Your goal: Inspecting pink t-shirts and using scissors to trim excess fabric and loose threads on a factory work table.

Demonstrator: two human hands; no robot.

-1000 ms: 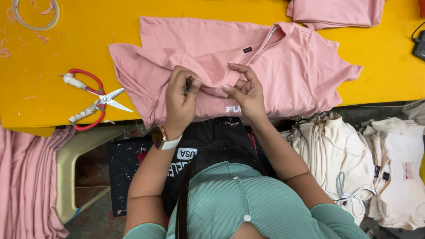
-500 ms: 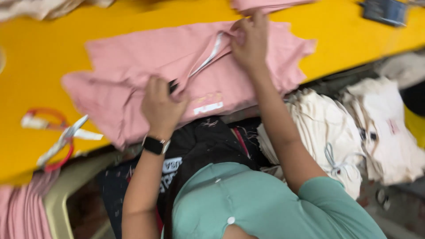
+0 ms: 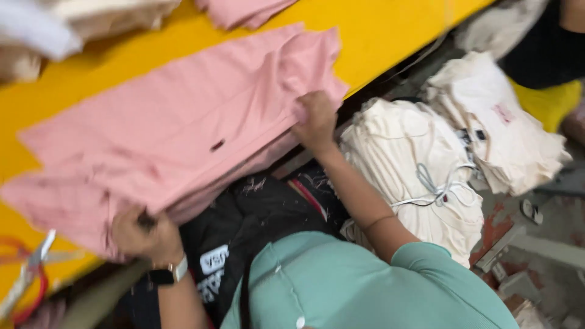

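1. A pink shirt [image 3: 183, 128] lies spread across the yellow table [image 3: 378, 36], tilted in the blurred view; a small dark rectangular label [image 3: 217, 145] sits near its middle.
2. The left hand [image 3: 143, 234] is at the shirt's near left edge, fingers clenched on the cloth; a watch [image 3: 169, 274] with a dark face sits on that wrist.
3. The right hand [image 3: 317, 119] grips the shirt's near right corner at the table edge, fingers closed on the fabric.
4. Red-handled scissors [image 3: 27, 283] lie at the lower left, blurred.
5. Bundles of cream clothes [image 3: 420, 176] tied with white cord sit to the right below the table; one bears a small pinkish mark [image 3: 503, 113].
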